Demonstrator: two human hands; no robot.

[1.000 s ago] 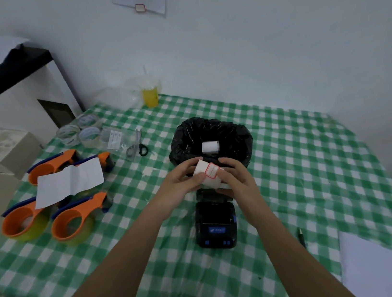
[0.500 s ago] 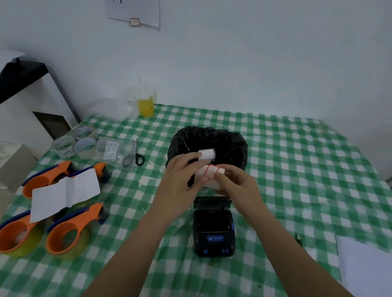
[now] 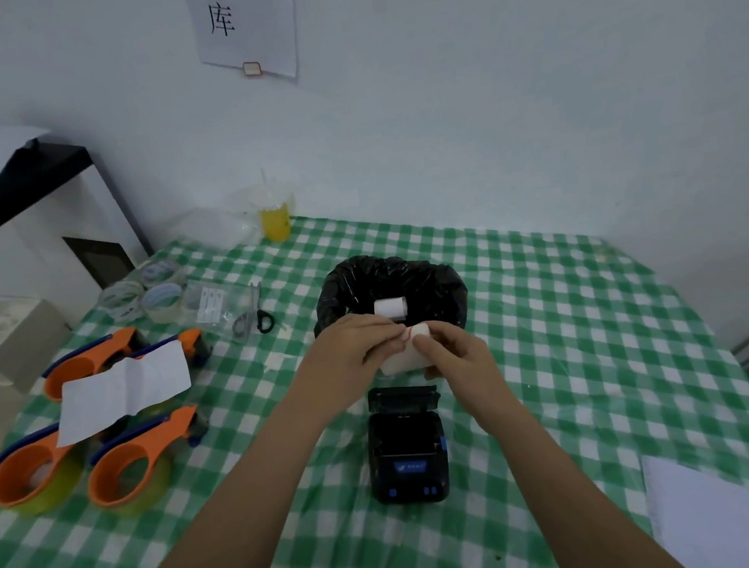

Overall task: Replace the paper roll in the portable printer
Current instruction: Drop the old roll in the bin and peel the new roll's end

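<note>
A white paper roll [image 3: 404, 356] with a red-edged sticker was held in the air just above the open lid of the portable printer [image 3: 406, 448], in front of the black-lined bin [image 3: 390, 288]. Compared with half a second before, the roll had been brought slightly lower and the fingers drawn together over its red mark; the printer had not been moved. The left hand [image 3: 349, 359] was closed over the roll's top and left side, fingertips pinched at the sticker, and the right hand [image 3: 457, 354] was curled round its right end, thumb and forefinger meeting the left at the same spot. A second small white roll [image 3: 390, 309] was seen lying inside the bin. On the desk [image 3: 565, 353], bare checked cloth was left to the right of the printer as far as a white sheet [image 3: 704, 521] near the front right edge. The left side was crowded with orange tape dispensers [image 3: 123, 463], a folded paper [image 3: 123, 391], scissors [image 3: 254, 317] and tape rolls [image 3: 143, 292].
</note>
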